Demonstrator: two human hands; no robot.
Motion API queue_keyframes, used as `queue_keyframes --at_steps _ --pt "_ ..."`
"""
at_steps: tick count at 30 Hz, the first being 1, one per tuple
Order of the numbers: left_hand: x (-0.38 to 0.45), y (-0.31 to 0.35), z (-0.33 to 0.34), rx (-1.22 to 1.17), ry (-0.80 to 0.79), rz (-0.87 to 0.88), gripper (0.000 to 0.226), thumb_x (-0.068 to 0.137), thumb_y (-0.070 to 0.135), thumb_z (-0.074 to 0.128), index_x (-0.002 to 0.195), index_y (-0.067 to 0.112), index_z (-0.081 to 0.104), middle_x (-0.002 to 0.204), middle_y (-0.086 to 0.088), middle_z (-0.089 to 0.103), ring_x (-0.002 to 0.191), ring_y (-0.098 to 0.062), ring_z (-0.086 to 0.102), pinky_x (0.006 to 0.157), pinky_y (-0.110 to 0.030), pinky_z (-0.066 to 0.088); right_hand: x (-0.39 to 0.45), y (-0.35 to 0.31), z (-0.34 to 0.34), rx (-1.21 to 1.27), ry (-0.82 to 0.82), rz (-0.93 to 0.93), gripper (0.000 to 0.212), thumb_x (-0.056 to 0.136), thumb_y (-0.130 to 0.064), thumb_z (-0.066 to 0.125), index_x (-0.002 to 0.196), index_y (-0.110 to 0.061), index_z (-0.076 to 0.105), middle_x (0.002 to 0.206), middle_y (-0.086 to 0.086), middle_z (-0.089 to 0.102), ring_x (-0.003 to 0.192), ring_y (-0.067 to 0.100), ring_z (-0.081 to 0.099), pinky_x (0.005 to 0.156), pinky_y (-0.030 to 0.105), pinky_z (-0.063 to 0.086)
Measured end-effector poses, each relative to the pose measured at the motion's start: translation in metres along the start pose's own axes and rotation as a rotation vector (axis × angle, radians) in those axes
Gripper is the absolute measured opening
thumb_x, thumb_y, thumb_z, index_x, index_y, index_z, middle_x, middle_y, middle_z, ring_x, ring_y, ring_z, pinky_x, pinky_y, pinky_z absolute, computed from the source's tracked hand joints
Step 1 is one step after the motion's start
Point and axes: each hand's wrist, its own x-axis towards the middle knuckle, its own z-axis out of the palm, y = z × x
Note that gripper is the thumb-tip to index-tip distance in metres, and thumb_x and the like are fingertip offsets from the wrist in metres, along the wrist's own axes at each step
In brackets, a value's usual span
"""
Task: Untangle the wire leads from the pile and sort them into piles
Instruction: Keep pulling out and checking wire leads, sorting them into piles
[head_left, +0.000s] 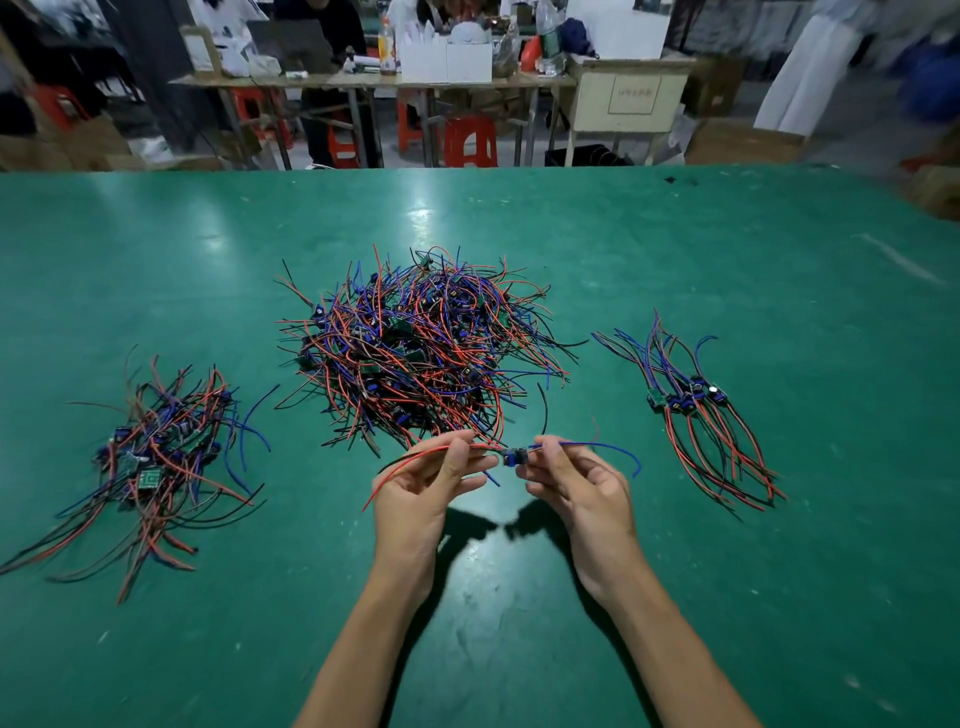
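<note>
Worktop (727, 234): a green mat, scuffed and glossy, carrying 3 heaps of wire leads.
Main pile (421, 343): a big tangle of red, blue and black leads with small circuit boards, at the middle of the worktop, just beyond both hands.
Left pile (156, 467): a smaller, looser heap of the same leads, well apart from the main pile, its wires trailing toward the near-left edge.
Right pile (701, 410): a neat row, boards lined up side by side, blue wires fanning away from the person and red ones toward them.
Held lead (511, 457): 1 lead stretched between the hands, its small board in the gap between them, held above the worktop; the red wire runs left, the blue wire arcs off to the right.
Left hand (421, 493): palm up, thumb and fingers pinching the red wire near the board; the wire's loose end droops past the wrist.
Right hand (576, 483): palm turned inward, fingertips pinching the blue wire right beside the board.
Background: cluttered tables, red stools (470, 140) and cardboard boxes beyond the far edge, partly blurred.
</note>
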Motion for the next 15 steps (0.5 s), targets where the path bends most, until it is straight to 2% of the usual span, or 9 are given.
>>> queue_keyframes --at_steps 1,3,5,7,9,11,12,13,15 --pt "0.001 0.0 -0.002 0.055 -0.018 0.038 0.014 0.085 0.017 0.073 0.097 0.014 0.079 0.095 -0.015 0.078 0.088 -0.028 0.076 0.071 -0.026 0.059 0.002 -0.001 -0.002 0.036 0.006 0.019 0.026 0.077 -0.03 0.075 0.091 -0.009 0.072 0.089 0.014 0.077 0.076 0.018 0.076 0.064 0.02 0.057" --pt "0.003 0.0 -0.006 0.274 -0.046 0.201 0.024 0.086 0.01 0.075 0.108 0.018 0.077 0.107 -0.003 0.077 0.093 -0.026 0.074 0.076 -0.024 0.057 0.005 -0.005 -0.006 0.136 0.006 0.062 0.024 0.081 -0.028 0.071 0.095 -0.008 0.068 0.088 0.013 0.077 0.077 0.017 0.076 0.064 0.02 0.058" --pt "0.004 -0.002 -0.011 0.595 -0.035 0.5 0.037 0.092 0.011 0.072 0.127 0.02 0.068 0.128 0.005 0.065 0.111 -0.02 0.065 0.09 -0.025 0.053 0.009 -0.011 -0.013 0.206 0.001 0.109 0.024 0.08 -0.028 0.069 0.095 -0.009 0.065 0.083 0.009 0.076 0.073 0.015 0.075 0.063 0.02 0.058" --pt "0.005 -0.006 -0.014 0.772 0.057 0.76 0.045 0.099 0.016 0.061 0.143 0.017 0.053 0.143 -0.002 0.049 0.124 -0.027 0.055 0.103 -0.038 0.048 0.011 -0.017 -0.02 0.209 -0.035 0.166 0.023 0.081 -0.03 0.068 0.095 -0.012 0.064 0.079 0.005 0.074 0.068 0.013 0.073 0.062 0.02 0.058" --pt "0.005 -0.006 -0.011 0.756 0.202 0.846 0.045 0.103 0.021 0.052 0.148 0.021 0.042 0.15 -0.008 0.038 0.12 -0.03 0.055 0.101 -0.041 0.047 0.012 -0.021 -0.027 0.235 -0.088 0.217 0.019 0.083 -0.029 0.065 0.093 -0.013 0.065 0.079 0.005 0.071 0.066 0.013 0.07 0.061 0.02 0.058" --pt "0.005 -0.005 -0.011 0.667 0.307 0.827 0.038 0.105 0.024 0.046 0.144 0.022 0.043 0.146 -0.009 0.038 0.109 -0.016 0.056 0.094 -0.028 0.046 0.013 -0.023 -0.031 0.224 -0.144 0.255 0.016 0.085 -0.026 0.063 0.093 -0.013 0.063 0.078 0.006 0.068 0.062 0.012 0.067 0.06 0.02 0.058" --pt "0.005 -0.004 -0.012 0.631 0.308 0.765 0.033 0.106 0.024 0.045 0.138 0.021 0.05 0.141 -0.006 0.046 0.102 -0.012 0.058 0.09 -0.025 0.046 0.013 -0.023 -0.031 0.166 -0.178 0.262 0.015 0.085 -0.026 0.063 0.094 -0.014 0.062 0.077 0.006 0.068 0.061 0.011 0.066 0.06 0.02 0.057" --pt "0.005 -0.002 -0.014 0.577 0.257 0.647 0.028 0.106 0.026 0.045 0.13 0.022 0.058 0.131 -0.004 0.057 0.095 -0.011 0.06 0.085 -0.026 0.05 0.012 -0.022 -0.031 0.082 -0.218 0.259 0.017 0.085 -0.027 0.063 0.094 -0.014 0.061 0.076 0.006 0.068 0.061 0.011 0.065 0.06 0.02 0.057" --pt "0.002 0.004 -0.01 0.36 0.047 0.254 0.028 0.106 0.035 0.047 0.112 0.021 0.071 0.104 -0.005 0.073 0.084 -0.019 0.067 0.068 -0.037 0.06 0.012 -0.018 -0.03 -0.116 -0.301 0.226 0.021 0.084 -0.03 0.067 0.093 -0.012 0.061 0.075 0.004 0.068 0.061 0.011 0.064 0.06 0.02 0.055"
